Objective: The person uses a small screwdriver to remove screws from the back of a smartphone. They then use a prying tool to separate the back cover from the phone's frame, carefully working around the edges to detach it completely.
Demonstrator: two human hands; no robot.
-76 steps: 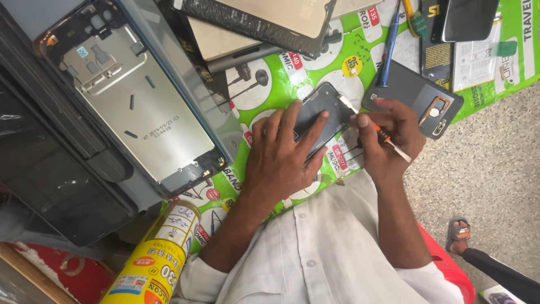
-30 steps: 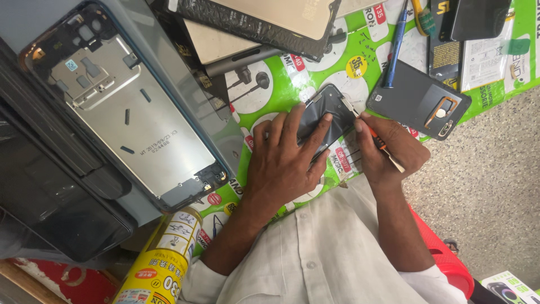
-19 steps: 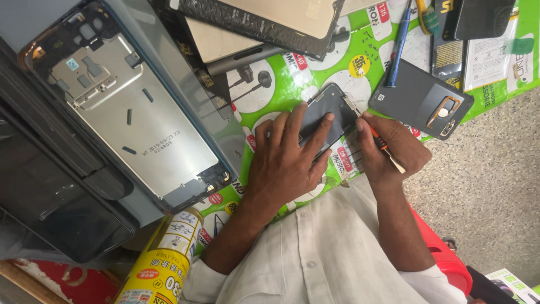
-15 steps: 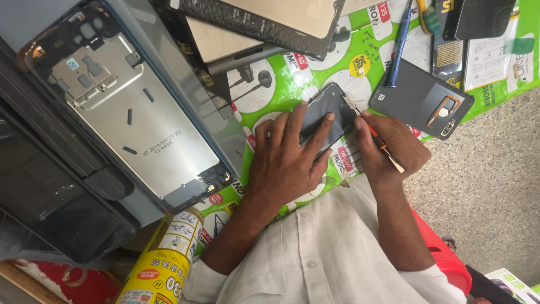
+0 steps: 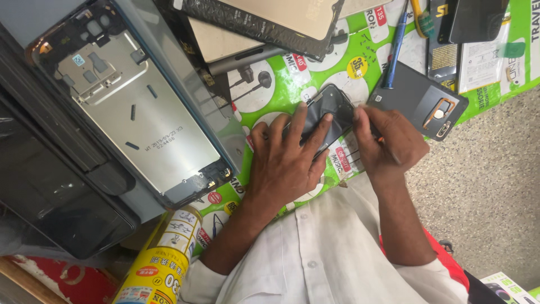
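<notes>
Your left hand (image 5: 287, 163) is pressing the dark phone (image 5: 326, 112) flat at frame centre; your right hand (image 5: 388, 141) is pinching a thin tool (image 5: 380, 139) closed, so keep working gently along the phone's edge.

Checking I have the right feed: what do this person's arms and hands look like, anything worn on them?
Both hands, left hand and right hand, are bare: no gloves, rings or watch visible. The forearms are bare too, with white shirt sleeves rolled up near the elbows.

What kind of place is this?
Probably a phone repair bench: a bare phone frame lies opened, a detached back cover sits nearby, and the left hand steadies a small phone.
</notes>
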